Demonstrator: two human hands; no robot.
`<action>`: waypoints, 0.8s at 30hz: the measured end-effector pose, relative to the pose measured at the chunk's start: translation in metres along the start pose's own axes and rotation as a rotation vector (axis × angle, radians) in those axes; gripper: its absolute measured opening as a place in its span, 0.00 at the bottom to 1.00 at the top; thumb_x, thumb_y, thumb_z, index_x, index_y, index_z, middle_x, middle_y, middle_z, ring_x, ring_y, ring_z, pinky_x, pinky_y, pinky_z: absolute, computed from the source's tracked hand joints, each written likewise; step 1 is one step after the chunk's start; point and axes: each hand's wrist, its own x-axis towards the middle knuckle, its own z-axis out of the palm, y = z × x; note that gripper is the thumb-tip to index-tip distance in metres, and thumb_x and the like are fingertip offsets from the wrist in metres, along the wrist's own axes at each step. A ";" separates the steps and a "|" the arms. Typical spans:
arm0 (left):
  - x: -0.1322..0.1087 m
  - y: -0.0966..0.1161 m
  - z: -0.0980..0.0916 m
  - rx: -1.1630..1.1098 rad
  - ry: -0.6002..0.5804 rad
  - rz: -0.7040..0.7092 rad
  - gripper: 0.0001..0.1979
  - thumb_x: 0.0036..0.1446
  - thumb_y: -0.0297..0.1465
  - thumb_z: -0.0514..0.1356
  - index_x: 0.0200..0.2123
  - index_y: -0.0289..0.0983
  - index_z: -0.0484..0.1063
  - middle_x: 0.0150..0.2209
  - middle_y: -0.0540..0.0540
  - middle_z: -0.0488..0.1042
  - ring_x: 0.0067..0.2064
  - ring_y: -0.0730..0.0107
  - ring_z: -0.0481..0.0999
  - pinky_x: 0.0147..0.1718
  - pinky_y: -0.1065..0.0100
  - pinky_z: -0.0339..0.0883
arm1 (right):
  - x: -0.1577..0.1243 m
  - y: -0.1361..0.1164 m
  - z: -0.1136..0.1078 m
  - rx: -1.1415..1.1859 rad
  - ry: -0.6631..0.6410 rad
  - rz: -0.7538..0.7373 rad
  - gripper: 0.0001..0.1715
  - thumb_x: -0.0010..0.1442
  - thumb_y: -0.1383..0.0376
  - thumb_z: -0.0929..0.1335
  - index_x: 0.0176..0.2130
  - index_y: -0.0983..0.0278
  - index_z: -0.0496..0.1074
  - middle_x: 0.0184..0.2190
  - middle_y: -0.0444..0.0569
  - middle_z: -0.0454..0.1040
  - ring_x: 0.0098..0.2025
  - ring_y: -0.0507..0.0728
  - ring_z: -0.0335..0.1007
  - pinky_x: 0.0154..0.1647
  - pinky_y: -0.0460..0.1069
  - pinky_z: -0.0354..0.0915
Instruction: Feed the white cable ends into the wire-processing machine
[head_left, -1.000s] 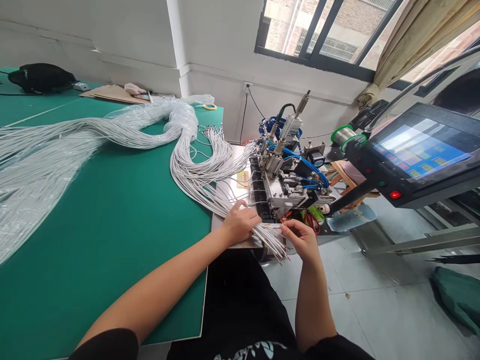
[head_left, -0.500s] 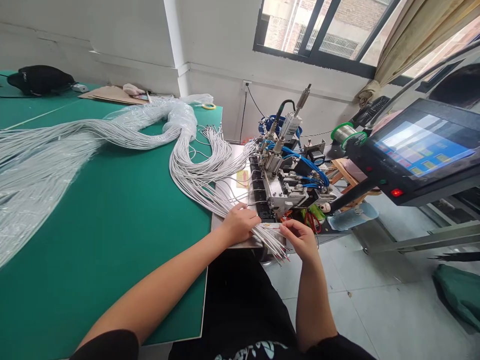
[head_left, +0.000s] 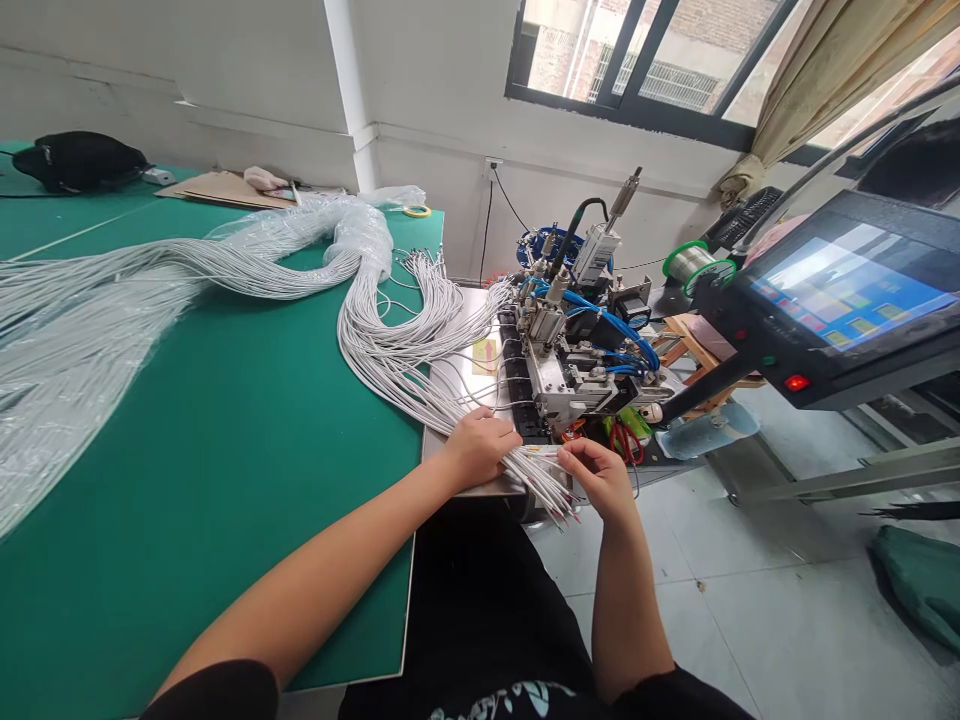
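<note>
A thick bundle of thin white cables [head_left: 390, 365] runs over the table edge toward me, its loose ends fanned out with small red and dark tips. My left hand [head_left: 480, 447] is closed over this bundle near its ends, at the front of the metal plate [head_left: 457, 385]. Just to the right, my right hand [head_left: 598, 475] pinches one white cable end between thumb and fingertips, beside the fanned ends. Beyond both hands stands a bench machine [head_left: 555, 350] with metal cylinders and blue air hoses. Several single cables lie across the plate into its black edge strip [head_left: 515, 365].
The green table [head_left: 247, 440] fills the left side, with plastic-wrapped cables [head_left: 300, 235] across it. A control screen [head_left: 851, 290] on an arm stands at right, near a green wire spool [head_left: 694, 268]. Red-handled pliers [head_left: 626, 440] lie behind my right hand.
The machine's upper cylinder and its white block have shifted to the right. Both hands have stayed nearly in place on the cables.
</note>
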 end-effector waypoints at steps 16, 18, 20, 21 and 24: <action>0.001 -0.001 0.003 -0.015 0.000 0.017 0.03 0.53 0.28 0.56 0.29 0.38 0.69 0.28 0.50 0.72 0.30 0.70 0.70 0.35 0.65 0.57 | 0.000 0.006 0.000 0.021 -0.012 0.021 0.16 0.56 0.53 0.70 0.31 0.64 0.73 0.24 0.45 0.69 0.25 0.52 0.60 0.24 0.46 0.57; 0.001 0.000 0.002 -0.015 -0.016 0.011 0.02 0.53 0.28 0.56 0.29 0.38 0.69 0.28 0.50 0.72 0.30 0.70 0.70 0.35 0.65 0.57 | 0.000 0.007 0.000 0.022 -0.014 0.020 0.16 0.56 0.53 0.70 0.31 0.64 0.73 0.24 0.45 0.69 0.25 0.52 0.60 0.24 0.46 0.56; 0.001 0.000 0.001 -0.017 -0.037 0.007 0.03 0.53 0.28 0.56 0.30 0.38 0.69 0.28 0.50 0.72 0.31 0.69 0.70 0.35 0.65 0.58 | 0.000 0.006 0.000 0.023 -0.014 0.018 0.16 0.56 0.53 0.70 0.31 0.64 0.73 0.24 0.45 0.69 0.25 0.52 0.60 0.25 0.46 0.56; 0.001 0.000 0.000 -0.018 -0.046 0.007 0.03 0.53 0.28 0.56 0.30 0.38 0.69 0.28 0.49 0.72 0.31 0.69 0.71 0.35 0.65 0.58 | 0.000 0.006 0.000 0.022 -0.013 0.018 0.17 0.56 0.53 0.70 0.31 0.64 0.73 0.24 0.45 0.68 0.25 0.52 0.60 0.25 0.46 0.56; 0.001 0.000 0.000 -0.018 -0.056 0.010 0.02 0.53 0.28 0.56 0.30 0.37 0.69 0.28 0.49 0.72 0.31 0.69 0.71 0.36 0.65 0.58 | 0.000 0.005 0.000 0.013 -0.013 0.017 0.17 0.56 0.52 0.69 0.31 0.64 0.72 0.24 0.45 0.68 0.25 0.52 0.60 0.25 0.46 0.57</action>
